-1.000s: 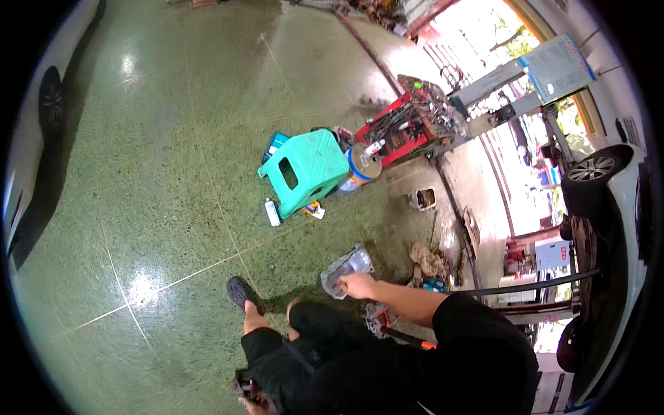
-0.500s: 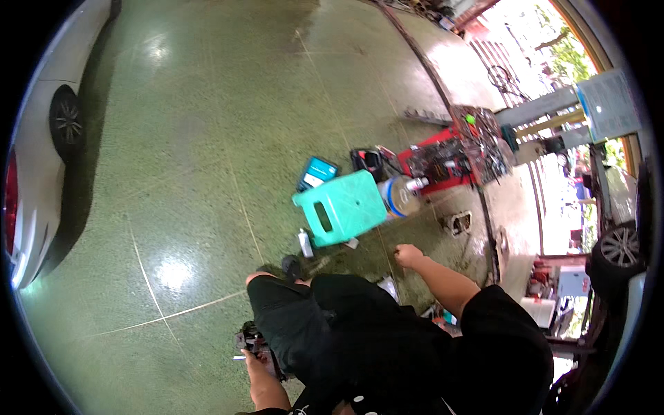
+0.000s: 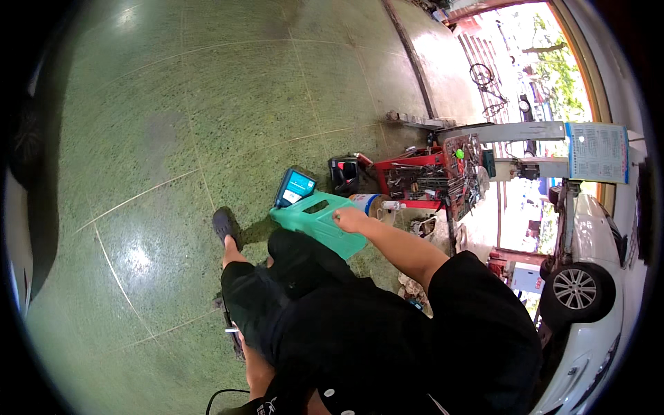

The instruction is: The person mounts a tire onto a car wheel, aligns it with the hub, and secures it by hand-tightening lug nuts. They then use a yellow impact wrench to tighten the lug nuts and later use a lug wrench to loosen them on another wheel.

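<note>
My right hand (image 3: 351, 220) is closed in a fist, held out in front of me above the green plastic stool (image 3: 324, 225); whatever is inside it, if anything, is hidden. My left hand (image 3: 241, 339) hangs low beside my left thigh, its fingers curled round a dark object (image 3: 229, 315) that my leg mostly covers. A short silvery rod (image 3: 232, 330) sticks out next to those fingers. Beyond the stool lie a blue-and-black box (image 3: 296, 187) and a black case with red parts (image 3: 344, 176).
Right of the stool stand a tub (image 3: 370, 205) and a red tool cart (image 3: 415, 176) heaped with tools. A white car (image 3: 598, 238) and grey lift arms (image 3: 512, 131) are at the right. My shoe (image 3: 227, 227) rests on the green floor (image 3: 159, 138).
My view has turned and my body has come closer to the stool. My right fist has moved over it. My left leg has stepped forward, and the left hand's object is now more hidden.
</note>
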`<action>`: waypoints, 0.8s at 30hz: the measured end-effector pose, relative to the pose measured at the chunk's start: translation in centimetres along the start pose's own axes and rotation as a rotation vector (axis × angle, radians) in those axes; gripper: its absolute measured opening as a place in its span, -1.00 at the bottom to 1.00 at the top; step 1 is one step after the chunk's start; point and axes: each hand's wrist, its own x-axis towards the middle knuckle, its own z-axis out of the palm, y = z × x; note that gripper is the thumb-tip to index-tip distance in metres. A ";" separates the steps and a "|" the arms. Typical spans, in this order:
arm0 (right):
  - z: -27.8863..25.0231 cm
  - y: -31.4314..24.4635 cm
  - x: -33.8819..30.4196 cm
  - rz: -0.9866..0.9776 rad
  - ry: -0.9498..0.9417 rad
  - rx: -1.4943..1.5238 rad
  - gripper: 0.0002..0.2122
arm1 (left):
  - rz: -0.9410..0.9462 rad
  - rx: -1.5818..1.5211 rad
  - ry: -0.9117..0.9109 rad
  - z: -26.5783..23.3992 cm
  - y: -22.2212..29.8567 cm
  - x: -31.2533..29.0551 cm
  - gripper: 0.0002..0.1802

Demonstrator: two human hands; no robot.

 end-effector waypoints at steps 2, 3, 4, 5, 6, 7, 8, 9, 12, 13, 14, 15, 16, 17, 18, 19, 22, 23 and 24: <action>-3.0 1.4 1.4 0.047 0.048 0.060 -0.72 | -0.027 0.033 0.020 2.5 0.7 -0.7 -0.33; -5.2 0.9 2.7 0.046 0.067 0.108 -0.72 | -0.021 0.022 0.037 3.0 1.5 -1.1 -0.33; -6.9 0.2 3.5 0.043 0.086 0.158 -0.72 | -0.017 0.014 0.045 3.9 1.9 -1.5 -0.34; -8.1 0.7 4.0 -0.012 0.112 0.076 -0.70 | -0.020 0.018 0.065 4.5 2.1 -1.9 -0.34; -8.5 2.3 4.7 0.016 0.078 0.036 -0.70 | -0.028 0.029 0.080 5.1 2.1 -2.3 -0.34; -8.3 4.6 5.2 0.050 0.044 -0.008 -0.69 | -0.039 0.049 0.104 5.4 1.9 -2.8 -0.34; -8.5 6.7 5.7 0.079 0.005 -0.053 -0.69 | -0.049 0.069 0.140 5.1 1.9 -3.4 -0.34; -8.9 8.9 6.2 0.083 0.000 -0.006 -0.67 | -0.057 0.092 0.185 4.4 2.0 -4.4 -0.34; -12.3 8.6 9.1 0.112 -0.142 0.111 -0.65 | -0.022 0.139 0.347 2.4 4.2 -8.4 -0.34; -11.9 10.6 9.0 0.136 -0.091 0.050 -0.64 | -0.030 0.180 0.381 3.4 5.2 -9.0 -0.34; -13.1 11.6 10.2 0.163 -0.058 0.132 -0.64 | -0.018 0.197 0.422 4.1 6.2 -9.8 -0.34; -14.0 12.4 11.1 0.194 -0.022 0.225 -0.64 | 0.005 0.214 0.463 6.0 7.8 -10.1 -0.34; -14.8 13.1 11.9 0.224 0.016 0.325 -0.64 | 0.034 0.226 0.508 8.6 9.8 -10.5 -0.34; -15.8 13.7 12.6 0.255 0.053 0.446 -0.65 | 0.146 0.221 0.563 12.6 12.5 -10.3 -0.40; -17.0 14.8 13.4 0.225 0.069 0.459 -0.65 | 0.256 0.225 0.614 17.2 15.2 -10.4 -0.45; -17.0 16.9 13.5 0.218 0.103 0.475 -0.65 | 0.286 0.195 0.553 24.0 19.1 -9.4 -0.53; -17.3 21.3 15.6 0.267 0.207 0.608 -0.64 | 0.404 0.249 0.431 45.0 27.5 -7.8 -0.65; -17.7 22.2 16.2 0.332 0.223 0.678 -0.64 | 0.470 0.136 0.273 52.7 29.7 -7.9 -0.64; -18.9 23.2 17.1 0.385 0.234 0.737 -0.64 | 0.616 0.329 0.282 61.4 31.9 -8.5 -0.63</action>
